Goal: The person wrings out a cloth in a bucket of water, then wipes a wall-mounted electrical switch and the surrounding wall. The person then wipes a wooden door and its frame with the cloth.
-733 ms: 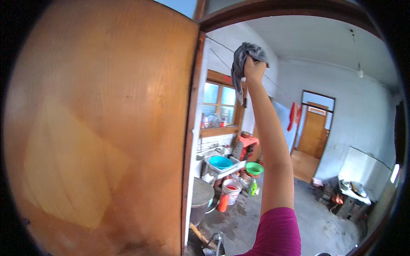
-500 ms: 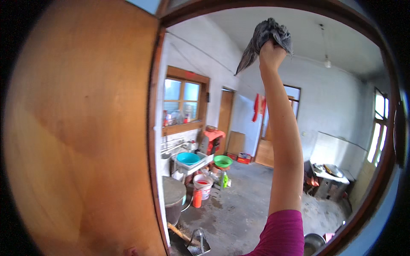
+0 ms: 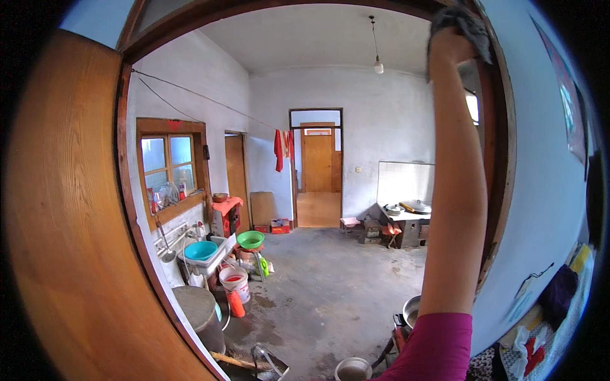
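My right hand [image 3: 452, 48] is raised high, its arm stretched up from a purple sleeve. Bunched in its closed fingers is a dark grey cloth [image 3: 467, 25], with a strip hanging down beside the wrist. Hand and cloth are at the upper right corner of the brown wooden door frame [image 3: 502, 140], where the cloth appears to lie against the wood. Part of that corner is hidden behind the hand. My left hand is out of view.
A wooden door [image 3: 63, 209] stands at the left. Through the doorway are a sink with a blue basin [image 3: 201, 250], a green basin [image 3: 250, 239], a white bucket [image 3: 234, 279], a lidded bin [image 3: 197, 311] and a stove [image 3: 406, 219]. A light bulb [image 3: 379, 66] hangs from the ceiling.
My right hand has carried the cloth rightward to the frame's upper right corner. The view has turned right, so the door takes up less of it and the right-hand wall shows.
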`<state>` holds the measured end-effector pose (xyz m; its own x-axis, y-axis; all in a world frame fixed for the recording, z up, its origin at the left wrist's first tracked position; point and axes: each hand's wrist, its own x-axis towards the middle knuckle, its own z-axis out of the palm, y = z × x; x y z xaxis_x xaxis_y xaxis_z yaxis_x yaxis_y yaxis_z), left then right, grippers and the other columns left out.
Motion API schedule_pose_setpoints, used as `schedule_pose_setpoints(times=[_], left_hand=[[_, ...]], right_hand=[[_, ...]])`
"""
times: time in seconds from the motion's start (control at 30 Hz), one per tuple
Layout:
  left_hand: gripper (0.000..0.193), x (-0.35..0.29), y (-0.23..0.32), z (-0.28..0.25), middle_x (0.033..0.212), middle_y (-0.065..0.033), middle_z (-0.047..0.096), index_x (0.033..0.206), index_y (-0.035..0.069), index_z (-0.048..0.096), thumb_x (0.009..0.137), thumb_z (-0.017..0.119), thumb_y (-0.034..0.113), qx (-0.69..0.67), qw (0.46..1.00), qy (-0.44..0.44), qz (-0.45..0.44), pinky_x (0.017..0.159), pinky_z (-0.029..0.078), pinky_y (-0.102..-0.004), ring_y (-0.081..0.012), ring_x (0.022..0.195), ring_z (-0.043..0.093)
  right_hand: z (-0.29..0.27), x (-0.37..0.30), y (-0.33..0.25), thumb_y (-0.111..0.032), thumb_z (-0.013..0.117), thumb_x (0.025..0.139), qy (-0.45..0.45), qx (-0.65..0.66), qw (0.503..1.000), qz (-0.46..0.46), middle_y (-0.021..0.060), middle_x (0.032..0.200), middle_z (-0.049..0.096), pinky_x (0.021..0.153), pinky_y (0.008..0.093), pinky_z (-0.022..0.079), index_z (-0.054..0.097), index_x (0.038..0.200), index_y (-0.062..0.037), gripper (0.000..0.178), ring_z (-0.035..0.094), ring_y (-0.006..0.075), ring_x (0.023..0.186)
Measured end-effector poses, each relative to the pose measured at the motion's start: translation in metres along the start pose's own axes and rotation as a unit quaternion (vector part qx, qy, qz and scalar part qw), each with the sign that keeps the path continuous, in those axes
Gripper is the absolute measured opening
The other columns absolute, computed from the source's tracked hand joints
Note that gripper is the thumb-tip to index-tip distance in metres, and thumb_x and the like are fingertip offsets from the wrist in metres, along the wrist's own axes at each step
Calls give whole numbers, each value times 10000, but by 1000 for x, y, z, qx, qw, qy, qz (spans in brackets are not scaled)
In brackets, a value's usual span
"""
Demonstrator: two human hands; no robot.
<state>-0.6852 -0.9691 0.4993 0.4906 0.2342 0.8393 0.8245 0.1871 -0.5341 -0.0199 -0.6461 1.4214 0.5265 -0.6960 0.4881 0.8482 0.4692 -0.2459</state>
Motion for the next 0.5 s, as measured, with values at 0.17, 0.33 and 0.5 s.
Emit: schedule_pose_setpoints(times=[0.17,0.33,0.5], left_hand=[[156,0,43,-71,988,-181,690,1073,19,685,953,649,113,-111,880,-152,-436,769,554,-406,-350,895,673],[180,-5,58,-104,994,-197,684,1070,15,675,966,624,154,-159,755,-198,-605,791,550,-427,-363,912,668],[238,-1,60,-134,1013,-201,687,1077,16,676,1005,583,222,-147,704,-231,-655,811,545,-422,-358,941,668]], right_hand=[[-40,-19,-19,-308,620,985,-142,18,967,210,197,1470,516,1063,462,426,460,1461,11,596,519,351,1319],[-37,-20,-57,-296,620,981,-234,-25,934,267,185,1444,534,1047,436,441,463,1445,17,582,538,329,1292],[-33,-43,-111,-283,620,977,-256,-6,919,300,173,1418,551,1031,409,456,465,1429,22,568,556,308,1265]])
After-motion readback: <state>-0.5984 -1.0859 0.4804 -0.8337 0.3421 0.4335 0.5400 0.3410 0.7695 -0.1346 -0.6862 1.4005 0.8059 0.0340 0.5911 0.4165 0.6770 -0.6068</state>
